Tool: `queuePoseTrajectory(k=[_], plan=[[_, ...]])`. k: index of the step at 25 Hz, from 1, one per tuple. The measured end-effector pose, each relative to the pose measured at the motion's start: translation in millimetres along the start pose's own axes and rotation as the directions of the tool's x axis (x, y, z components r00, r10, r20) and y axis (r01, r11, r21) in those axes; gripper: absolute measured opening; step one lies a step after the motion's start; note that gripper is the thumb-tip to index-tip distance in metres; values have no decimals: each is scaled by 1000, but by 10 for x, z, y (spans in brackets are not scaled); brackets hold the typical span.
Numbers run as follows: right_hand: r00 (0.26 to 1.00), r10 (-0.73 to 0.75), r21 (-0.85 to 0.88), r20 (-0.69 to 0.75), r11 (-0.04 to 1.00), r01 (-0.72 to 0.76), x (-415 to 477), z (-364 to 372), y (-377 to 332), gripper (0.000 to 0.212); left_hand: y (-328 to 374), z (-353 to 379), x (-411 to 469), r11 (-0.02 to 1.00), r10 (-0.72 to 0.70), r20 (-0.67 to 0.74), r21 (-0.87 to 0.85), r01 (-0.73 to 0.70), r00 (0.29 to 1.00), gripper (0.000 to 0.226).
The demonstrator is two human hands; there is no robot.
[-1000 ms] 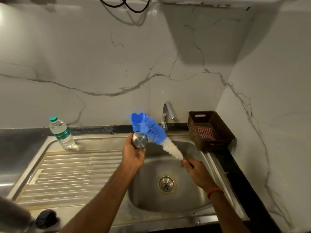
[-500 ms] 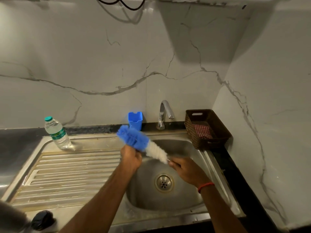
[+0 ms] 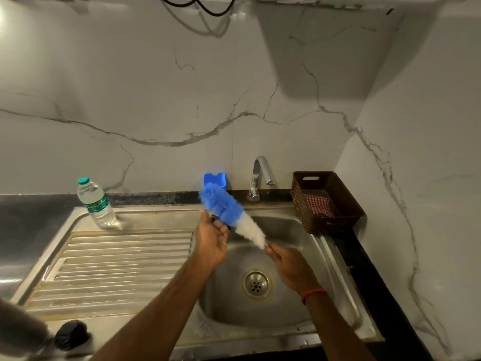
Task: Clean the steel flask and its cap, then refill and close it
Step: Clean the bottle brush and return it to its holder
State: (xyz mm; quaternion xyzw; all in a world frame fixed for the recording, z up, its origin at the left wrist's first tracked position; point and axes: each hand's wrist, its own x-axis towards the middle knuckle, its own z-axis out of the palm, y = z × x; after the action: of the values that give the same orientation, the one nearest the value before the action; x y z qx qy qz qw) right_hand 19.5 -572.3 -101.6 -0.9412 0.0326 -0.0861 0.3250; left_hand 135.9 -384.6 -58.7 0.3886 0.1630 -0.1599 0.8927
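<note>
Marble-look wall (image 3: 156, 100) at the back, black cable (image 3: 208, 10) hanging at the top edge. Steel sink (image 3: 325, 269) sat in a dark worktop (image 3: 374, 290), ribbed drainboard (image 3: 125, 261) to its left, drain (image 3: 257, 284) in the basin floor.

Your left hand (image 3: 210, 241) was over the left rim of the basin. Its fingers were curled round the cap (image 3: 220, 222), of which only a dark edge showed; your fingers and the bristles hid the rest. Your right hand (image 3: 289, 267) was over the basin, pinching the thin handle end of a bottle brush (image 3: 234, 214). The brush slanted up and left, its white part near your right hand and its blue part against the cap and beyond it. There was a red thread (image 3: 313, 293) on your right wrist.

The flask (image 3: 18, 332) was a grey blur in the bottom left corner, at the near end of the drainboard, well apart from both hands. A black round thing (image 3: 70, 334) sat just beside it; too blurred to tell what it was.

A water bottle (image 3: 97, 204) with a teal cap stood upright at the far end of the drainboard. A blue holder (image 3: 214, 179) was against the wall, with the tap (image 3: 260, 175) to its right. A brown basket (image 3: 330, 225) stood on the worktop right of the tap, checked cloth (image 3: 318, 204) inside.
</note>
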Motion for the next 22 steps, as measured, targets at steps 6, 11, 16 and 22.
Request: queuePoseTrajectory(k=[6,11,16,22], plan=[[1000,24,-37,15,999,-23,55,-37,37,19,42,-11,29,990,19,70,136,-29,997,111],[999,22,-19,24,1000,-22,218,-72,-163,22,-55,29,-83,975,-15,139,222,-17,990,104],[1000,0,-22,8,1000,0,153,-13,-35,21,70,51,-117,979,11,90,203,-29,996,96],[996,82,96,-44,992,-77,144,168,-116,21,-27,96,-254,992,-87,122,104,74,989,98]])
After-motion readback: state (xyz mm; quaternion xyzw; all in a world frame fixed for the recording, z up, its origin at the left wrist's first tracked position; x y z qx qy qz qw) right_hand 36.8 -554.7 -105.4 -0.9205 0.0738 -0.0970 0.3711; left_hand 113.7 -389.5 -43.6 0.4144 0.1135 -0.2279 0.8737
